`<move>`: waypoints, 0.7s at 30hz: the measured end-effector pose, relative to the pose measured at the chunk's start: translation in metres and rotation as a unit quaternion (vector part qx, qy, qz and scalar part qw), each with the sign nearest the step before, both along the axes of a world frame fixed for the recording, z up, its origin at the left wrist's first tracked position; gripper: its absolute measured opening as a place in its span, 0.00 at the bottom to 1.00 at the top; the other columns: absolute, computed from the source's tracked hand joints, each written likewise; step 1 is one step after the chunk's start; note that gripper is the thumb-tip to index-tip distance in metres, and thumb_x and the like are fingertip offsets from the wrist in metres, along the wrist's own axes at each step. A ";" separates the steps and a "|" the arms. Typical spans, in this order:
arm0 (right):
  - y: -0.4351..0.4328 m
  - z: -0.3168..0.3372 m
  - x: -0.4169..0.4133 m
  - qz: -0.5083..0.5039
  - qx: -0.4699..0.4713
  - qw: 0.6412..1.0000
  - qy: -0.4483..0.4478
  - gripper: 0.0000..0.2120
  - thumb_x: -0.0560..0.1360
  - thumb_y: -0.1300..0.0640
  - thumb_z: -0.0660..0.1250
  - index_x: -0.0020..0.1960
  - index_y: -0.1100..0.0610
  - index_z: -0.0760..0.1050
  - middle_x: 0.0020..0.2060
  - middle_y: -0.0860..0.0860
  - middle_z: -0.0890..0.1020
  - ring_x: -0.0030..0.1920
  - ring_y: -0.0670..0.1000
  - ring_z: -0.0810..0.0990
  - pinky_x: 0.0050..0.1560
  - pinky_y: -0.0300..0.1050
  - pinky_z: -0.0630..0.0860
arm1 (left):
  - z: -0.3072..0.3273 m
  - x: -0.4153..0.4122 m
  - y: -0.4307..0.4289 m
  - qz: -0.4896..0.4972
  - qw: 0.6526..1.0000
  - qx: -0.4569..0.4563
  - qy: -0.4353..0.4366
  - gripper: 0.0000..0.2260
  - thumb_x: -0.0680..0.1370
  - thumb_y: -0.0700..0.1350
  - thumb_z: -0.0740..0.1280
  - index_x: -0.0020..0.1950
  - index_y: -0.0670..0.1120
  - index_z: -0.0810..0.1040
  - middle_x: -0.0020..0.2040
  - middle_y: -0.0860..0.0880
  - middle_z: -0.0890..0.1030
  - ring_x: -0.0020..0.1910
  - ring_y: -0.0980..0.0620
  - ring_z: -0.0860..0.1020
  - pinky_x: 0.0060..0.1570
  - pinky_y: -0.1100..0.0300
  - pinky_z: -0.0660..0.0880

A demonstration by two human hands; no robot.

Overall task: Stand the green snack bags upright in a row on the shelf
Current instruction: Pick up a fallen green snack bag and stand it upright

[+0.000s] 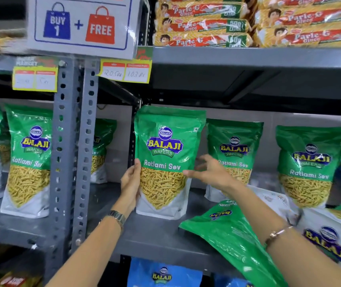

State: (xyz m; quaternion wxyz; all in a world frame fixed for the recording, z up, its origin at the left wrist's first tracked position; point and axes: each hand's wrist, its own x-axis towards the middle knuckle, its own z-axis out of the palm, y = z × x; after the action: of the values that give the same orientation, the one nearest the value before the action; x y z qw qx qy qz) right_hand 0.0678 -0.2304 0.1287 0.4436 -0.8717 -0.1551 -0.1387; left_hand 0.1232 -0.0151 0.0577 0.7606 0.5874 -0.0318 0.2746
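Note:
A green Balaji Ratlami Sev bag (165,160) stands upright at the left end of the grey shelf (155,239). My left hand (131,184) grips its left edge. My right hand (211,172) hovers at its right edge with fingers spread, just touching or barely off it. Two more green bags stand upright behind to the right, one (234,150) in the middle and one (310,162) further right. Another green bag (233,239) lies flat at the shelf front under my right forearm, and one more (331,241) lies flat at the far right.
A perforated grey upright post (72,141) separates this bay from the left bay, where more green bags (28,160) stand. Biscuit packs (202,23) fill the shelf above. A promotional sign (80,23) and price tags (126,72) hang overhead. Blue bags (163,274) sit below.

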 end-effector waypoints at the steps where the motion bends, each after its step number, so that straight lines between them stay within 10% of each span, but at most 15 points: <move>1: 0.008 -0.005 0.002 0.011 0.014 1.000 0.014 0.36 0.63 0.47 0.76 0.64 0.58 0.65 0.60 0.55 0.77 0.56 0.53 0.76 0.59 0.51 0.74 | -0.001 -0.003 0.002 -0.013 1.000 0.019 0.003 0.16 0.71 0.64 0.61 0.43 0.53 0.76 0.39 0.51 0.76 0.36 0.59 0.76 0.39 0.64 0.73; 8: 0.024 -0.012 0.002 0.003 0.085 0.996 -0.004 0.25 0.62 0.49 0.77 0.52 0.56 0.70 0.41 0.44 0.76 0.41 0.43 0.75 0.40 0.38 0.72 | 0.006 -0.027 0.003 0.002 0.999 0.047 0.005 0.17 0.68 0.64 0.64 0.39 0.51 0.75 0.38 0.56 0.79 0.39 0.59 0.77 0.38 0.65 0.72; 21: 0.039 -0.021 -0.037 -0.004 0.090 0.994 -0.059 0.29 0.60 0.44 0.77 0.54 0.56 0.73 0.47 0.50 0.79 0.49 0.52 0.78 0.49 0.48 0.75 | 0.008 -0.080 0.018 -0.024 1.000 0.012 -0.006 0.12 0.72 0.61 0.63 0.45 0.54 0.75 0.42 0.59 0.79 0.38 0.66 0.77 0.31 0.71 0.71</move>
State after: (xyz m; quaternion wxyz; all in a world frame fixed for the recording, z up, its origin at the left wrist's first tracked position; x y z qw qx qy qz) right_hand 0.0311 -0.1914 0.1075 0.5096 -0.8192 -0.1645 -0.2052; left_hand 0.0428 0.0025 0.0658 0.7596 0.5941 -0.0542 0.2591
